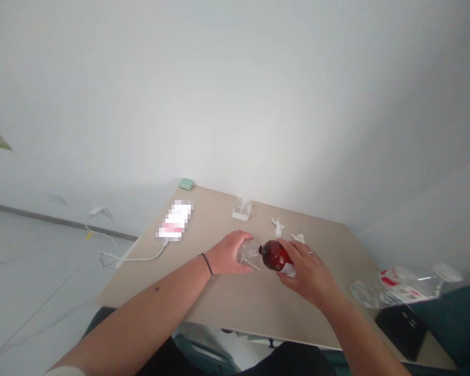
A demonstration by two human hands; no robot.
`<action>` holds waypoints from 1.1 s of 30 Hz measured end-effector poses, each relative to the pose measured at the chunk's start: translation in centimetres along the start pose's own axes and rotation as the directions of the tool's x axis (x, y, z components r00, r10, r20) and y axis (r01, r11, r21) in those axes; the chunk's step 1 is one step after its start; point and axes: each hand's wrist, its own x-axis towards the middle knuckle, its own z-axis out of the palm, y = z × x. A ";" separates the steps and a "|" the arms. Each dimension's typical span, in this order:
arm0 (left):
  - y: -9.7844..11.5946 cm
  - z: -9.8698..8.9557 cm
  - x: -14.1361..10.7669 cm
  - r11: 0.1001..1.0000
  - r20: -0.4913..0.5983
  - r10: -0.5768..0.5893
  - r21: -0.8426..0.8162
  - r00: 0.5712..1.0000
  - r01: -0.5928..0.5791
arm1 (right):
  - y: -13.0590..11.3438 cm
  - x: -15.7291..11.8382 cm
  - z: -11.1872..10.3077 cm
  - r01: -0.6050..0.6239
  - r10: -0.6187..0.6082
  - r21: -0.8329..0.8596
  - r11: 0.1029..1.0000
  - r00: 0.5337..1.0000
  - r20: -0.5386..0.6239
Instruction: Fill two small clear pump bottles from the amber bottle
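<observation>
Amber glass bottle (276, 257) clasped in right hand (307, 271), clear cup (248, 255) gripped in left hand (227, 253).

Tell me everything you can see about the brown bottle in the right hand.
The brown bottle looks like dark reddish-amber glass, with a rounded shoulder and a short black neck end; whether that end is a cap is too small to tell. A white label with some red shows by the fingers. It tilts nearly on its side above the table, gripped by the right hand, its neck pointing left, at or very near a clear cup held in the left hand.
</observation>
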 end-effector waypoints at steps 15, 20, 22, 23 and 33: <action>0.1 0.0 -0.1 1.000 0.000 -0.020 -0.002 1.000 0.020 | 0.1 -0.2 0.1 0.016 -0.017 -0.034 0.999 0.999 -0.029; 0.1 -0.1 0.0 1.000 0.005 -0.018 -0.001 1.000 0.018 | 0.1 -0.2 0.1 0.005 -0.006 -0.047 0.999 1.000 -0.015; 0.1 0.0 0.0 1.000 0.005 -0.014 0.004 1.000 0.014 | 0.1 -0.2 0.1 -0.002 0.001 -0.046 0.999 1.000 -0.019; 0.0 0.0 0.0 1.000 0.003 -0.013 0.006 1.000 0.013 | 0.1 -0.2 0.1 -0.004 0.003 -0.045 0.999 1.000 -0.020; 0.1 0.0 0.0 1.000 0.000 -0.021 0.005 1.000 0.021 | 0.1 -0.1 0.2 0.010 -0.011 -0.027 1.000 1.000 -0.025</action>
